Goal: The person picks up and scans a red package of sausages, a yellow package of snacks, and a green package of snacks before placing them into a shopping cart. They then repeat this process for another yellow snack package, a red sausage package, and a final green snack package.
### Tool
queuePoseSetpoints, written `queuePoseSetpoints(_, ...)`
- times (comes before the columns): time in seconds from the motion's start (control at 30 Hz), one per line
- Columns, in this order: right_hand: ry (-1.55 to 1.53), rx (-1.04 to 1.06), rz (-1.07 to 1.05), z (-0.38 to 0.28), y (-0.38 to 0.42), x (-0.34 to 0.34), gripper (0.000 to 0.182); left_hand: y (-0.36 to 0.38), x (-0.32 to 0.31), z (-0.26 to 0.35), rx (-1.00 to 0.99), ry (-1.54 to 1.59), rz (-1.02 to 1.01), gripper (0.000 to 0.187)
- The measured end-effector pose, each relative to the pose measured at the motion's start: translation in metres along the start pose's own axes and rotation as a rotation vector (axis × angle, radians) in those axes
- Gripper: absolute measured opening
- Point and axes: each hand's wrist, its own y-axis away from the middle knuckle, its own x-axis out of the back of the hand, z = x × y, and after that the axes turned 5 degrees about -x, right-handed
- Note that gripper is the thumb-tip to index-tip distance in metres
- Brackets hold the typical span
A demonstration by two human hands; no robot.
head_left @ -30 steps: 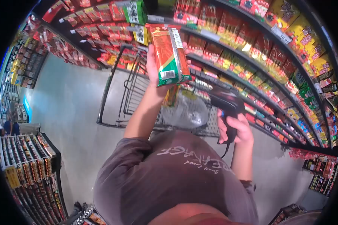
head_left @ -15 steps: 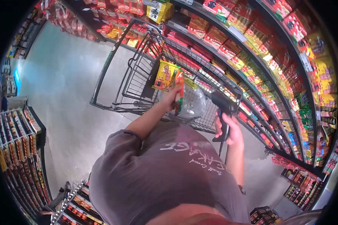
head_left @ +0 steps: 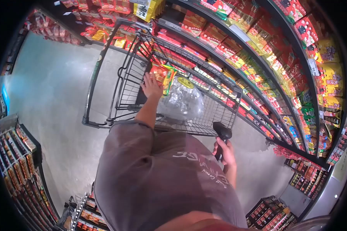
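My left hand (head_left: 152, 87) lies over a red snack packet (head_left: 161, 72) inside the shopping cart, its fingers stretched out and touching the packet's face. Part of a yellow packet (head_left: 169, 84) shows at the red one's edge, mostly covered by it. Beside them in the cart is a clear plastic bag (head_left: 183, 102) with a yellow-green patch on top; its contents cannot be made out. My right hand (head_left: 226, 151) is wrapped around the handle of a black handheld barcode scanner (head_left: 223, 132), held near the cart's right end.
The wire shopping cart (head_left: 90, 92) stands in front of me, alongside a long curved-looking shelf (head_left: 254, 50) of red and yellow packets. A rack of small goods (head_left: 21, 158) stands at the left. More display racks (head_left: 272, 213) are at the lower right. Grey floor (head_left: 58, 88) stretches to the left.
My left hand has moved left and laid the red packet flat over the yellow one, its fingers loosening. My right hand has lowered the scanner slightly toward my body.
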Motion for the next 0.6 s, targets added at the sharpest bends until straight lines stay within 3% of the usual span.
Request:
queuePoseSetpoints(0.03,0.039,-0.014,0.053,-0.001,-0.002,0.002,0.027,-0.004,-0.008,0.003,0.033,-0.005,-0.067,0.092)
queuePoseSetpoints(0.17,-0.006,0.020,0.051,0.001,0.010,0.001,0.025,-0.019,-0.010,0.003,0.003,0.009,0.008,0.088)
queuePoseSetpoints(0.37,0.018,-0.002,0.057,0.016,0.003,0.007,0.026,-0.038,0.002,0.010,0.035,0.095,-0.034,0.097)
queuePoseSetpoints(0.43,0.009,0.017,0.055,0.013,0.002,0.007,0.027,-0.033,0.014,0.013,0.020,0.103,0.031,0.095)
queuePoseSetpoints(0.5,0.076,-0.008,0.170,0.016,0.000,0.011,0.027,-0.028,0.044,0.017,-0.002,0.171,-0.028,0.086)
queuePoseSetpoints(0.53,0.102,0.025,0.123,0.032,-0.013,0.023,0.029,-0.027,0.028,0.020,0.004,0.193,0.040,0.075)
queuePoseSetpoints(0.57,0.113,0.070,0.104,0.045,-0.022,0.035,0.031,-0.027,0.031,0.025,-0.091,0.127,-0.131,0.072)
queuePoseSetpoints(0.6,0.198,0.023,0.225,0.042,-0.017,0.032,0.037,-0.007,0.094,0.050,-0.188,0.154,-0.177,0.076)
